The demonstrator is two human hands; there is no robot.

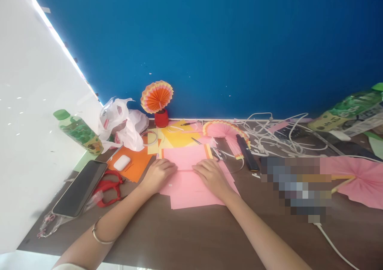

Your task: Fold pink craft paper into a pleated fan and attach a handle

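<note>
In the head view, a pink sheet of paper with yellow and orange strips at its sides lies between my hands. Its near edge shows a straight crease or fold. My left hand grips the left part of that edge, fingers bent and pressed together. At the right part, my right hand has its fingers closed on the same edge. The thumbs are hard to make out. Beneath lie more pink sheets, and yellow paper is spread just beyond.
Left are orange paper, a white earbud case, red-handled scissors, a phone, a plastic bag and a bottle. A pleated paper fan stands behind. Right are a pleated pink piece, a black bar and white cables.
</note>
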